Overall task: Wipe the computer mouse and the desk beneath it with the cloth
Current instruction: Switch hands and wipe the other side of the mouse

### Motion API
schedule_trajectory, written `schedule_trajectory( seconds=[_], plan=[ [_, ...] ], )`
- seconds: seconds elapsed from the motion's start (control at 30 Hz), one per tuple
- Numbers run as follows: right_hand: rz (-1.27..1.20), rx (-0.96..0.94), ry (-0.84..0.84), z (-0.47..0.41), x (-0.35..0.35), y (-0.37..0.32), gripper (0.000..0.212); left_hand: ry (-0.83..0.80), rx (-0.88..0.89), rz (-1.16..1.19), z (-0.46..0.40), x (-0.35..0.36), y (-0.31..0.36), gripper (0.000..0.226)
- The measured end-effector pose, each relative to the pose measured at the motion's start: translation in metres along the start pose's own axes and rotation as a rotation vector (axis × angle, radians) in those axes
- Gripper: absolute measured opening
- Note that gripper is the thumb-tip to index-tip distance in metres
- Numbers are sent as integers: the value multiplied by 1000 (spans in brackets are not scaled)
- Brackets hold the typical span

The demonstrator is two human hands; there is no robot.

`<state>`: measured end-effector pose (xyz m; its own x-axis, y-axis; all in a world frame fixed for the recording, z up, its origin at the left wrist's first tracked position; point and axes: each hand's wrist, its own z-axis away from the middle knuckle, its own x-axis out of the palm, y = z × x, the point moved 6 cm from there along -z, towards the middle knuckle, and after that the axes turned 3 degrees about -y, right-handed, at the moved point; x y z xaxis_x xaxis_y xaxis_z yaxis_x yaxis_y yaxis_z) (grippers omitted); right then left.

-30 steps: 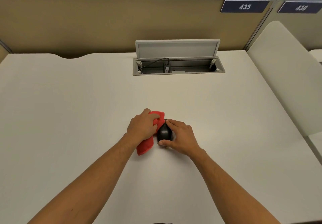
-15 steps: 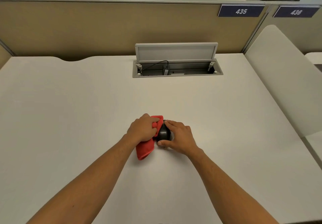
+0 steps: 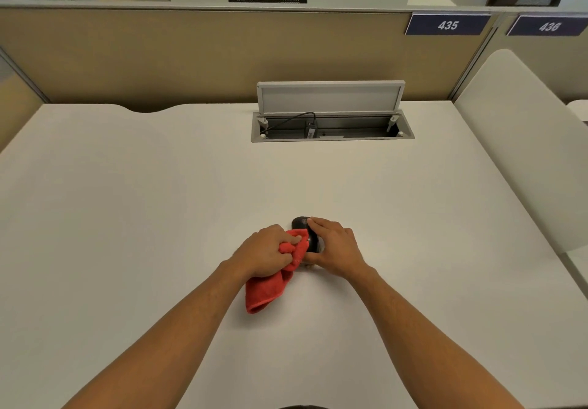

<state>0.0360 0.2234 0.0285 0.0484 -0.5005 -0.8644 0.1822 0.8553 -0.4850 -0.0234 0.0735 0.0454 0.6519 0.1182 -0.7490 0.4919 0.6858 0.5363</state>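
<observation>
The right hand (image 3: 334, 248) clasps the mouse (image 3: 302, 228), steadying it on the worktop (image 3: 159, 201), so the left hand (image 3: 265, 251), fisted around the cloth (image 3: 270, 287), can rub its side.

The mouse (image 3: 304, 233) is set on the desk (image 3: 127, 205), near its middle and towards the near edge. The cloth (image 3: 270, 284) is pressed against the mouse's left side by the left hand (image 3: 265, 254), and its loose end is spread on the desk just before that hand. The mouse's right side is covered by the right hand (image 3: 334, 249). Behind them, well apart, a cable box (image 3: 332, 130) is sunk into the desk, its lid (image 3: 331, 96) raised at the back. A partition (image 3: 191, 55) is placed along the far edge, with number plates (image 3: 448, 25) at its upper right.
</observation>
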Motion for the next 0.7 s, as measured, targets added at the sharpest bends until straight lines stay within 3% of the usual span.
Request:
schedule_trajectory(
  seconds=[0.3,0.53,0.7],
  plan=[
    [27,7,-90,-1,1,0,102,-89,20,91,19,6,-2,39],
    [12,-5,-114,-1,0,-2,104,282,-71,122,21,-15,-16,44],
    [20,-20,-167,0,-1,-5,101,158,-69,-9,13,8,-10,49]
  ],
)
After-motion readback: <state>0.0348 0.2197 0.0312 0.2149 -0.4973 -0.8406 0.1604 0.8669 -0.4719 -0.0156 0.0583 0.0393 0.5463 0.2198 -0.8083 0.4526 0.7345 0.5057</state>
